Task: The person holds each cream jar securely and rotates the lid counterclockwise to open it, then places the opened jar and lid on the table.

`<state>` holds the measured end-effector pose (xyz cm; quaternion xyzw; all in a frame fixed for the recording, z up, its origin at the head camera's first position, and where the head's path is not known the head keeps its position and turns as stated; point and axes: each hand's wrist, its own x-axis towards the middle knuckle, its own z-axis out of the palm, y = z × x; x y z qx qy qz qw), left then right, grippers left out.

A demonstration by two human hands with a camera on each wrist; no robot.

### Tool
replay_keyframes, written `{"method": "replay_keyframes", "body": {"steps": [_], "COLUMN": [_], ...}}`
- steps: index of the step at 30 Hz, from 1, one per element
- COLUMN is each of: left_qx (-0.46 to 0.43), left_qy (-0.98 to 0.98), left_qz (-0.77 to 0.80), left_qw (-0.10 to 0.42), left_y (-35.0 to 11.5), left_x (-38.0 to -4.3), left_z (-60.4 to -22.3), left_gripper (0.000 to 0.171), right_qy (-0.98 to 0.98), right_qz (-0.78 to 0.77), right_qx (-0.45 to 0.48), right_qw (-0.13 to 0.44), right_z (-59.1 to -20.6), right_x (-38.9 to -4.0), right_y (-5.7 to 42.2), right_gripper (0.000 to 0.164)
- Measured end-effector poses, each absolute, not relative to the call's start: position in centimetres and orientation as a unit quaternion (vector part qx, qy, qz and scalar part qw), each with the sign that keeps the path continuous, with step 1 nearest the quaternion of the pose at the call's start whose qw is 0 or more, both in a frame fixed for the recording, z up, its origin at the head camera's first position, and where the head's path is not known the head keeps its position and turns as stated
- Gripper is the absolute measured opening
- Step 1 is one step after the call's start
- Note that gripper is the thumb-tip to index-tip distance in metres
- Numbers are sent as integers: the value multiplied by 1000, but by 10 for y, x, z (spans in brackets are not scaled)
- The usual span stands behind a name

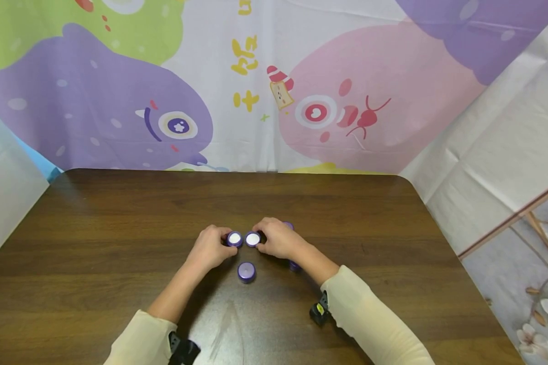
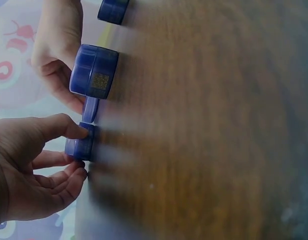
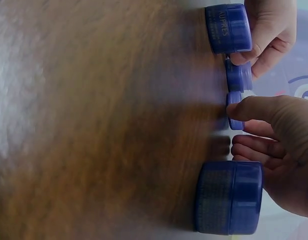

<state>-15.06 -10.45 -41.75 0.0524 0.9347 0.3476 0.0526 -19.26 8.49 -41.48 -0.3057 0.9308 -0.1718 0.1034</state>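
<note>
My left hand [image 1: 211, 247] pinches a small open purple cosmetic jar [image 1: 235, 239] between thumb and fingers; its top shows white. Just right of it, my right hand [image 1: 277, 238] pinches a flatter purple jar lid [image 1: 252, 239], white inner face up. In the right wrist view, jar [image 3: 239, 75] and lid [image 3: 235, 111] are side by side, low over the tabletop. A closed purple jar [image 1: 246, 272] stands nearer me, between the forearms. In the left wrist view it partly covers the lid [image 2: 90, 110].
Beyond the right hand, another purple jar [image 1: 289, 225] is partly hidden. A further jar [image 1: 294, 265] peeks out beneath the right wrist. Everything stands on a brown wooden table [image 1: 118, 218], with a cartoon-printed cloth [image 1: 265, 142] hanging behind its far edge.
</note>
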Motion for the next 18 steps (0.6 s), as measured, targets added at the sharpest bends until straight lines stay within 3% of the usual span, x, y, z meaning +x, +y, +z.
{"method": "replay_keyframes", "body": {"steps": [12,18], "left_qx": [43,48], "left_qy": [929,930], "left_qz": [362,364], "left_qw": [61,33], "left_y": [-106,-98], "left_x": [-151,-152], "left_z": [-412,-402], "left_gripper": [50,58], "right_qy": [925,924], "right_qz": [-172,-216], "right_qx": [-326,-310], "right_qw": [88,53], "right_z": [-408,-399], "right_x": [-192,-195], "right_y": [90,104], "right_gripper": [42,42]}}
